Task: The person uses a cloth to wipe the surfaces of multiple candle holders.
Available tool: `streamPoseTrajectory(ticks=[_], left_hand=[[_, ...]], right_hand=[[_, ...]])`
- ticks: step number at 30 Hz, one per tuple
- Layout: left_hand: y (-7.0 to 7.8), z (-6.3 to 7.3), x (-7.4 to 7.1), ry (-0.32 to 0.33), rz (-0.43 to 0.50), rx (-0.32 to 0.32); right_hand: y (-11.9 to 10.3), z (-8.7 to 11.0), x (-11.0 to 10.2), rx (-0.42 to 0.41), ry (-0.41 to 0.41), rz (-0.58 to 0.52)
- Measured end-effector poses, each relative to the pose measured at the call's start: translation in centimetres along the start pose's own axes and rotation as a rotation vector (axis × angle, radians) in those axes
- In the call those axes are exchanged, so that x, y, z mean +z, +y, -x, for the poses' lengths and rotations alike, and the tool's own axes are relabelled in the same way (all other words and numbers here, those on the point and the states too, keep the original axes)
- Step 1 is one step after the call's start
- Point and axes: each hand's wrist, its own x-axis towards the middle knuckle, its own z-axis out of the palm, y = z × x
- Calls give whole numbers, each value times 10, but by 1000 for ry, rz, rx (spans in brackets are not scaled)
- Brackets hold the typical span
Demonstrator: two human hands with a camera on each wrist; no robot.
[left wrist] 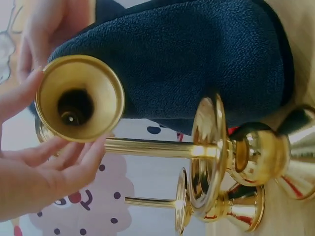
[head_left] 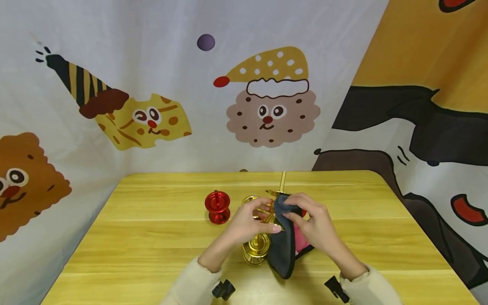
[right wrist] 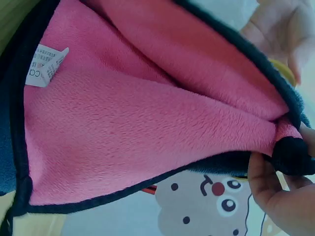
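A: Grip?
B: Left hand (head_left: 249, 221) pinches the gold holder (left wrist: 80, 81) by its flared rim; right hand (head_left: 318, 222) pinches a bunched cloth (head_left: 281, 250). Holder is between my hands, above the table (head_left: 152, 241); contact with cloth unclear.
A: Technique?
B: Likely wiping. I'd steady the rim, press lightly, turn gradually.
A: Appearance?
B: Glossy gold, hollow flared end facing my left-wrist view.

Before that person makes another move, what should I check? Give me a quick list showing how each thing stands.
1. Left grip holding the shiny gold flared-base holder: ok, fingers on its rim.
2. Right grip holding the plush navy-and-pink cloth: ok, pinched.
3. Cloth touching the held holder: cannot tell.
4. Cloth well clear of the nearest standing shiny gold round-plated holder: not ok, hangs close beside.
5. Shiny red spool-shaped holder upright: ok.
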Motion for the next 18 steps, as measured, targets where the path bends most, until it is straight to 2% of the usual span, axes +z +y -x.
streamPoseTrajectory(ticks=[6,10,12,14,18], left_hand=[[-1,2,-9,-97,220,20],[2,4,-12,-148,328,38],[5,4,-11,-154,329,55],[8,4,-9,-133,276,73],[10,3,-3,-23,103,86]], right_hand=[[5,5,-11,182,16,-174],[10,9,-14,282,6,-184],[12,10,-15,305,2,-185],[14,11,-14,319,3,-191],[11,11,-12,287,20,-190]])
